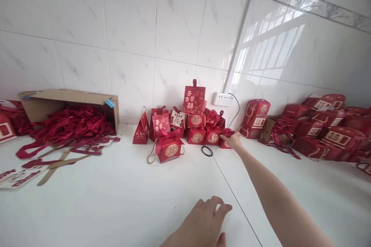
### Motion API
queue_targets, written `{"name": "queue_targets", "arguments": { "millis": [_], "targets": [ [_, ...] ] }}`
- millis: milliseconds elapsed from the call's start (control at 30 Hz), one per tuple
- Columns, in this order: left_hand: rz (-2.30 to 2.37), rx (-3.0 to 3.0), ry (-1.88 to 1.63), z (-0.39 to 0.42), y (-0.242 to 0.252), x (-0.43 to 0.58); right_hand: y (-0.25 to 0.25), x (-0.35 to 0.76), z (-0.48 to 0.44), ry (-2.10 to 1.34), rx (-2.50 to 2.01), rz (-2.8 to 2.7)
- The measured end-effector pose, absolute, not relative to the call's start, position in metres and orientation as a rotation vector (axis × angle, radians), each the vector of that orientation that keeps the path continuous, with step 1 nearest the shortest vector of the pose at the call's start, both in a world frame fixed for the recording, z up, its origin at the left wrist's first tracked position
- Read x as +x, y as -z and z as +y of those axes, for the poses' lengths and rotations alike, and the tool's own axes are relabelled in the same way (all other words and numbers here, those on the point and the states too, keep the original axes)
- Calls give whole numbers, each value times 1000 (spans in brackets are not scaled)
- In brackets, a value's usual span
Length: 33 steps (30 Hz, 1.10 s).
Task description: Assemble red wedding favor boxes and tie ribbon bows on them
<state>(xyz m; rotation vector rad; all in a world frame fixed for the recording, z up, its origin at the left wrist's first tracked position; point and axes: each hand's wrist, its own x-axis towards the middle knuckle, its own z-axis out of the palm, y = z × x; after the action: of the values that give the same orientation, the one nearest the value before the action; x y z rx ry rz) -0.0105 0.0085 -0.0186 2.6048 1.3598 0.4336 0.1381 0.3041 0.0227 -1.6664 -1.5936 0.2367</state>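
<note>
My right hand (234, 141) reaches toward the wall, its fingers closed on the upper part of a small red gift box (225, 144) at the right end of a cluster. Part of that box is hidden by the hand. My left hand (204, 222) hovers low over the white table (116, 208), fingers curved and apart, holding nothing. Beside the gripped box stand more red boxes with gold round emblems, among them a lower box (212, 137) and a stacked one (196, 137). In front sits a bow-tied box (171, 149) with a rope handle.
A black ring (207, 151) lies before the cluster. At left, a cardboard box (116, 114) spills dark red ribbons (78, 123), with flat tags (20, 177) nearby. Red boxes (333, 139) are piled at right. A power strip (223, 99) with a cable is on the tiled wall.
</note>
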Motion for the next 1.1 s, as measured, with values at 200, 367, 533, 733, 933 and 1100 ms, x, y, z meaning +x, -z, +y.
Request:
{"name": "queue_targets", "arguments": {
  "millis": [200,367,533,733,933,1100],
  "targets": [
    [1328,2612,-493,10,21,-11,-27,140,302,-351,-1628,-1648],
    [1359,2546,-550,1,11,-12,-61,155,278,-307,-1557,-1707],
    [1283,2588,-748,3,12,-17,-80,87,224,-289,-1321,-1978],
    [964,2754,-1483,11,7,-30,-59,-40,138,-568,-1347,-2285],
    [1339,2372,-2013,12,-14,-93,-42,-49,112,-604,-1292,-2095],
    [1751,1456,-2093,29,-15,-146,-9,-12,97,-544,-1033,-1896]
  ]
}}
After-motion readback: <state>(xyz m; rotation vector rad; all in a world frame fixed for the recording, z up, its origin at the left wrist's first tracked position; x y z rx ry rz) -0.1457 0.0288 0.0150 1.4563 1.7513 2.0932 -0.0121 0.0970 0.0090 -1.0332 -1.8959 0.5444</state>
